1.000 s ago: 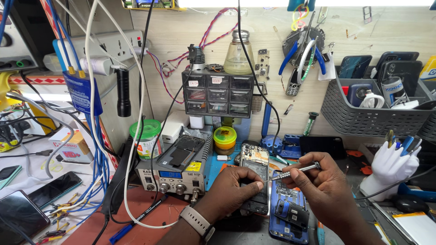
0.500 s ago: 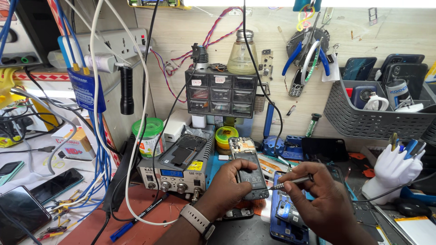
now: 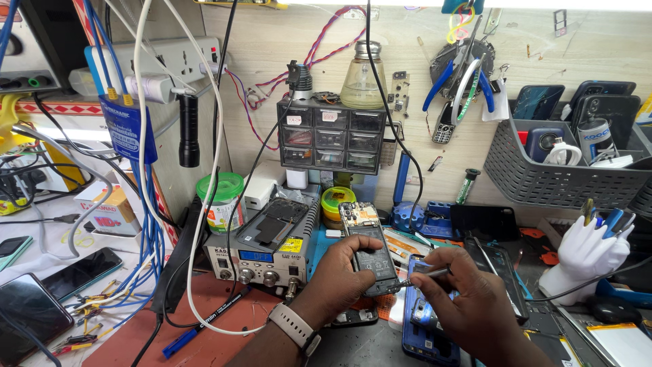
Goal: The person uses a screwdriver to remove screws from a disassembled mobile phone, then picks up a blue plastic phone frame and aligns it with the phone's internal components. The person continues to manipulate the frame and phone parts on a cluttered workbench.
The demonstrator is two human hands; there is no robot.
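Both hands hold the opened phone (image 3: 369, 248) lower than before.

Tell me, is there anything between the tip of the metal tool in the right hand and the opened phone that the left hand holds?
Nothing visible stands between them. The right hand holds the thin metal tool with its tip right at the lower edge of the opened phone, which the left hand grips upright above the bench.
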